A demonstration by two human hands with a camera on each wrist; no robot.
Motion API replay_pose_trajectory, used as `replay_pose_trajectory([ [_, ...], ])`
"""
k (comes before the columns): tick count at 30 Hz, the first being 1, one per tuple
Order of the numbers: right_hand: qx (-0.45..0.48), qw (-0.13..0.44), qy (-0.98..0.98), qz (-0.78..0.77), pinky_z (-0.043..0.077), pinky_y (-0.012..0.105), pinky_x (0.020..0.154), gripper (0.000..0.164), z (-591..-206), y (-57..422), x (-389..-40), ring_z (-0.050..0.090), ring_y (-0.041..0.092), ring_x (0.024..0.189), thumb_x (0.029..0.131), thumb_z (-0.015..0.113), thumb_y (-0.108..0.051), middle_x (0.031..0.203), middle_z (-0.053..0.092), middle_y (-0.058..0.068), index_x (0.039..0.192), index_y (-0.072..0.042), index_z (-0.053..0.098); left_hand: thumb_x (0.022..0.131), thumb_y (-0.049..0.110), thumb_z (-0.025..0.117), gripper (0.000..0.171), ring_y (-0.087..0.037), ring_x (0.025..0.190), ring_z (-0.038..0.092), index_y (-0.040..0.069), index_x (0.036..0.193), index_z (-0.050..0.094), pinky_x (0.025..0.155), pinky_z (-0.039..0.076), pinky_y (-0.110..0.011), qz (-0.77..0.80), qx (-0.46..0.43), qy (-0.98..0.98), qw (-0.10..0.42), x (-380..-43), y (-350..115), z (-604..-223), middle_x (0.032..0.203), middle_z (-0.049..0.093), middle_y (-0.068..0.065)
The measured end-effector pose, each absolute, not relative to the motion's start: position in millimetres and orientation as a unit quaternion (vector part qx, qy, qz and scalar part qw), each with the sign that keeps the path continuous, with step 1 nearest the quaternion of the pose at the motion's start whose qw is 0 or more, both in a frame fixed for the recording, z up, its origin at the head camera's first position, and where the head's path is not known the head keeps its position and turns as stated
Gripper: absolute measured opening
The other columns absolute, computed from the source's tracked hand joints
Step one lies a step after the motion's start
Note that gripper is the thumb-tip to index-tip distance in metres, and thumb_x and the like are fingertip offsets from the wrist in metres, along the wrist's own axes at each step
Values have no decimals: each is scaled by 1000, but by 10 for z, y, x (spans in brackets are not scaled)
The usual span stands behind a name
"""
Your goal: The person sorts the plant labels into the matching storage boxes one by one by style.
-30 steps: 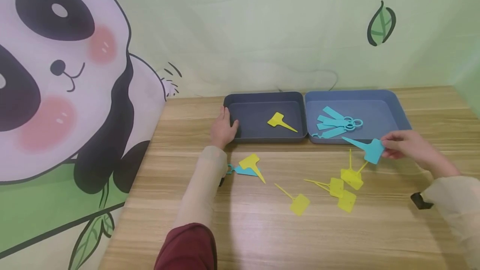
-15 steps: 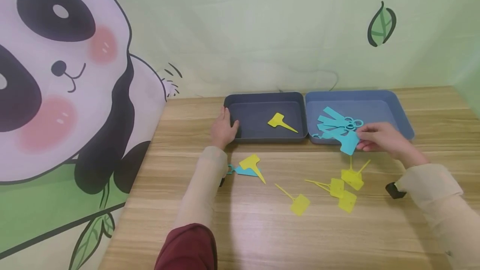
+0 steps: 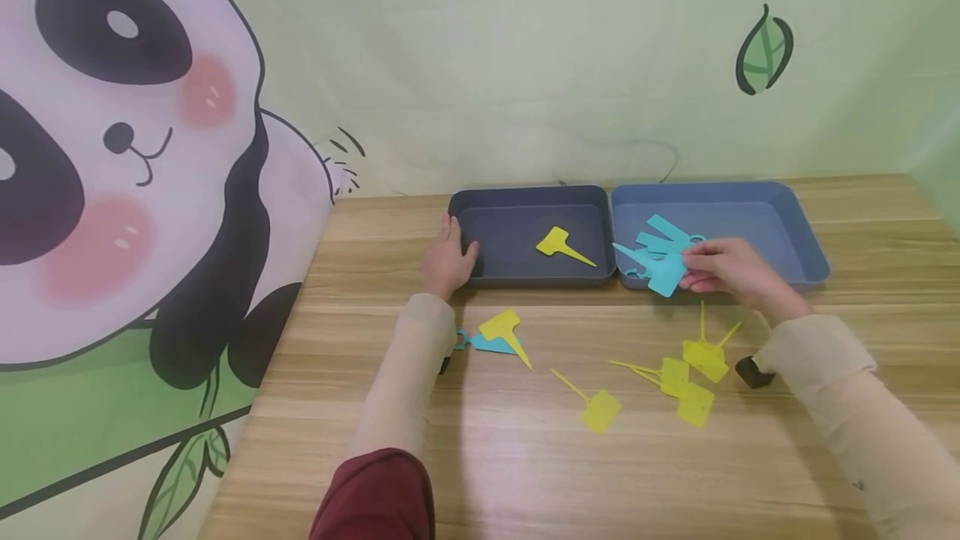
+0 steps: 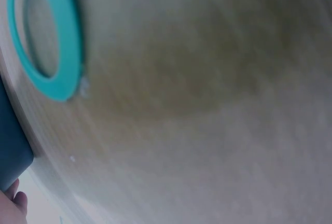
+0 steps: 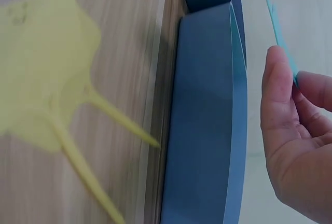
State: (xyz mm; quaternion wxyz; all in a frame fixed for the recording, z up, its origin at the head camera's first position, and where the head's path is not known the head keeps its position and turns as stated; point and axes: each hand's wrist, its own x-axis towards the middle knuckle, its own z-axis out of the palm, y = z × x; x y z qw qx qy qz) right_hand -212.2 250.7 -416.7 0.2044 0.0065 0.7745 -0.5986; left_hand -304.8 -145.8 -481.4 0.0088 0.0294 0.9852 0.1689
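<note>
My right hand (image 3: 731, 269) pinches a light-blue T-shaped plant label (image 3: 666, 275) between thumb and fingers. The label is over the near left part of the blue tray (image 3: 765, 227), above several light-blue ring-ended tags (image 3: 664, 228) that it partly covers. The right wrist view shows this label (image 5: 280, 32) edge-on, above the tray wall (image 5: 202, 115). My left hand (image 3: 446, 257) rests against the left side of the dark tray (image 3: 495, 248), fingers extended. A single yellow plant label (image 3: 557, 240) lies inside that tray.
Several yellow plant labels (image 3: 693, 403) lie on the wooden table in front of the trays. Near my left sleeve, one yellow label (image 3: 501, 325) overlaps a light-blue ring tag (image 3: 491, 343). A panda-printed cloth (image 3: 525, 65) hangs behind the table.
My right hand has carried the light-blue plant label leftward, from the blue tray's front right corner to above the ring-ended tags. My left hand has stayed against the dark tray.
</note>
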Motion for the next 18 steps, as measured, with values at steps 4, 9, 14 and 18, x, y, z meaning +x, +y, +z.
replay_pose_trajectory([
  [4, 16, 202, 768, -607, 52, 18, 62, 44, -4170, 2404, -2174, 63, 4, 64, 91, 47, -11, 67, 63, -7, 122, 16, 34, 91, 40, 37, 67, -24, 135, 20, 2, 141, 15, 109, 23, -34, 169, 30, 985, 7, -3044, -1461, -4807, 149, 11, -11],
  [9, 17, 201, 774, -601, 52, 19, 63, 43, -4197, 2287, -2251, 61, 4, 63, 91, 46, -8, 67, 62, -8, 125, 15, 35, 91, 40, 37, 67, -24, 135, 19, 2, 141, 15, 109, 22, -35, 166, 32, 986, 11, -3049, -1463, -4804, 149, 10, -11],
  [14, 17, 204, 769, -606, 53, 20, 65, 43, -4198, 2167, -2317, 62, 4, 64, 90, 45, -7, 68, 61, -7, 126, 14, 35, 91, 41, 36, 67, -24, 135, 18, 2, 141, 14, 109, 21, -34, 164, 32, 986, 16, -3053, -1463, -4808, 149, 9, -11],
  [18, 14, 199, 762, -616, 52, 19, 64, 43, -4194, 2055, -2363, 61, 3, 62, 89, 46, -5, 67, 61, -7, 126, 15, 34, 91, 41, 36, 67, -23, 135, 18, 2, 141, 14, 109, 21, -34, 165, 31, 986, 17, -3049, -1458, -4802, 149, 9, -11],
])
